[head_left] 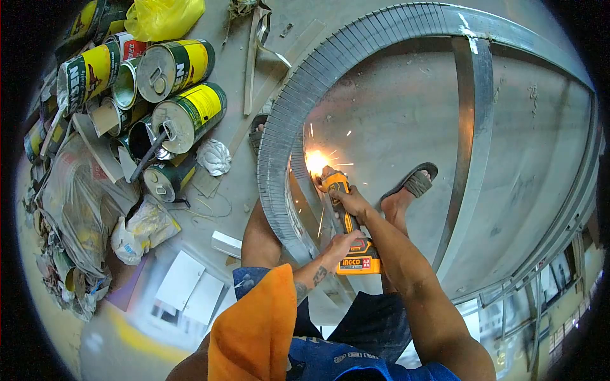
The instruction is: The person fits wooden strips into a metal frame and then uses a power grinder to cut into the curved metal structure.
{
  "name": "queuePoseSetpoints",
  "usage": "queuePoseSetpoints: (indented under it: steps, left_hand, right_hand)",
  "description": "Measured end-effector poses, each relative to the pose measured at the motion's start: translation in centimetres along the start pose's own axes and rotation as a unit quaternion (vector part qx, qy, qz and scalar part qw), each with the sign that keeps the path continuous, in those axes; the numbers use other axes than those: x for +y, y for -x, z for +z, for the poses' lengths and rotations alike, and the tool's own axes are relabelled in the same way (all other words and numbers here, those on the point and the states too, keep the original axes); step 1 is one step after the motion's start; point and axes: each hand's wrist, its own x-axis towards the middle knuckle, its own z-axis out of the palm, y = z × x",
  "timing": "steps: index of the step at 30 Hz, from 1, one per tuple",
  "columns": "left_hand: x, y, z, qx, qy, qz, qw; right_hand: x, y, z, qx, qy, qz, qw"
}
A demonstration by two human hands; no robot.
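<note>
My right hand (354, 204) is closed around the front of the body of a yellow and black cordless angle grinder (337, 183). Farther back, near the orange battery pack (359, 263), my left hand (340, 249) grips the rear of the same tool. Bright sparks (316, 162) fly where the grinder's head meets the inner side of a curved metal frame (279, 120). The glare hides the disc. Close-set slits run across the bent part of the frame, and a straight metal crossbar (471, 140) spans it to the right.
Paint cans (190, 111) are piled at upper left, with a yellow plastic bag (165, 18) on top. Below them sit plastic sacks (82, 197) and scraps. My sandalled foot (406, 193) stands inside the frame. An orange cloth (254, 324) hangs at my left.
</note>
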Motion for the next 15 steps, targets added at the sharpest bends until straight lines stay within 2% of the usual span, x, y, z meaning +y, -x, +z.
queuePoseSetpoints:
  steps: [2,4,5,6,7,8,9,12,14,15]
  left_hand:
    - [0.9,0.3,0.0,-0.019,-0.025,0.013,0.999]
    - [0.8,-0.3,-0.1,0.001,-0.035,0.045,0.998]
    - [0.8,-0.4,-0.3,-0.03,-0.018,0.024,0.999]
    - [1.0,-0.4,-0.3,-0.061,0.0,0.002,0.998]
    - [2.2,1.5,0.8,-0.015,-0.018,-0.018,1.0]
    - [1.9,0.7,0.4,-0.015,-0.017,-0.017,1.0]
    - [1.2,-0.7,-0.1,-0.017,-0.015,0.004,1.0]
    - [2.1,-0.1,0.2,-0.001,-0.033,0.029,0.999]
    - [1.7,-1.3,-0.7,-0.016,-0.027,0.021,0.999]
    - [1.3,-1.7,-1.0,-0.015,-0.029,0.023,0.999]
  right_hand:
    - [-1.0,0.4,0.2,-0.009,0.006,-0.012,1.0]
    - [-3.8,2.1,0.6,0.003,0.019,0.051,0.998]
    - [2.1,-4.1,-0.5,-0.083,-0.014,-0.028,0.996]
    - [1.5,-3.5,-0.6,-0.082,-0.013,-0.03,0.996]
    - [0.3,-2.1,-0.6,-0.082,-0.018,-0.013,0.996]
    - [-0.8,-0.8,-0.4,-0.082,-0.022,0.004,0.996]
    - [-1.7,0.1,0.2,-0.03,-0.004,0.01,0.999]
    - [-2.9,-0.2,0.1,-0.026,0.003,0.008,1.0]
    - [-2.7,-0.5,0.0,-0.062,0.004,-0.013,0.998]
    - [-2.9,0.5,0.2,-0.056,-0.014,0.027,0.998]
